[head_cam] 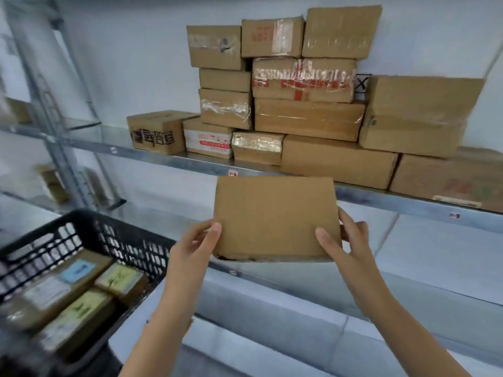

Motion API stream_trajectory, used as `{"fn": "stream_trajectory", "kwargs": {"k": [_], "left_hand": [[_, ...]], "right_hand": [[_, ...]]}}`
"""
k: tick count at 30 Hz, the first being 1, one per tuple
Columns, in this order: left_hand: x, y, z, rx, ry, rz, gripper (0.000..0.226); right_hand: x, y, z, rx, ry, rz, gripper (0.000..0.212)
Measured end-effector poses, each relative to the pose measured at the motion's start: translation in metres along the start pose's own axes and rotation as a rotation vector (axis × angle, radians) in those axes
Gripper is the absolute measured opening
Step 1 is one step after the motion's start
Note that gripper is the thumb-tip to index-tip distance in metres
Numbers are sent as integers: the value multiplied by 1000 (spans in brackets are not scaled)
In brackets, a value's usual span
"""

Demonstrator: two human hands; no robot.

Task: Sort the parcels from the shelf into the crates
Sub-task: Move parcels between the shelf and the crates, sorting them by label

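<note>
A plain flat cardboard parcel is held up in front of the shelf, its blank face toward me. My left hand grips its lower left corner, thumb on the front. My right hand grips the lower right edge, thumb on the front and fingers behind. Several taped cardboard parcels are stacked on the upper metal shelf. A black plastic crate at the lower left holds several labelled parcels.
The metal shelf upright stands at the left. A lower shelf board runs beneath the held parcel. White wall lies behind the stack. More boxes sit blurred on the far left shelving.
</note>
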State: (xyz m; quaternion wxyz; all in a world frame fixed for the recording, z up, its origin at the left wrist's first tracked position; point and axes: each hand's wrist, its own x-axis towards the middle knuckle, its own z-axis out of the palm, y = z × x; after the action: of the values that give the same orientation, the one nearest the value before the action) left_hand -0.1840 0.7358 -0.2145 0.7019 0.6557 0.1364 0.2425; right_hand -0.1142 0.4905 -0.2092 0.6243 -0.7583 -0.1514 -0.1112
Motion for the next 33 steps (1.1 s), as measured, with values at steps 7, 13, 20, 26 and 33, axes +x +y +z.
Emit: {"fn": "stream_trajectory", "kwargs": {"k": [7,13,20,26,33], "left_hand": [[-16,-25,-91,90,122,-8,16],[-23,-30,-155,164,250,72,19],[-37,-35,-214,-209,329,1,23],[-47,-47,-244,-160,372,-9,33],[-39,-57,-266,-104,494,-52,32]], "right_hand": [[-12,6,94,-35,-149,-32,69],[-21,-7,151,-93,-205,-3,57],[-29,-23,196,78,-320,37,25],[-28,-27,229,148,-403,125,38],[-2,-23,275,155,-547,229,68]]}}
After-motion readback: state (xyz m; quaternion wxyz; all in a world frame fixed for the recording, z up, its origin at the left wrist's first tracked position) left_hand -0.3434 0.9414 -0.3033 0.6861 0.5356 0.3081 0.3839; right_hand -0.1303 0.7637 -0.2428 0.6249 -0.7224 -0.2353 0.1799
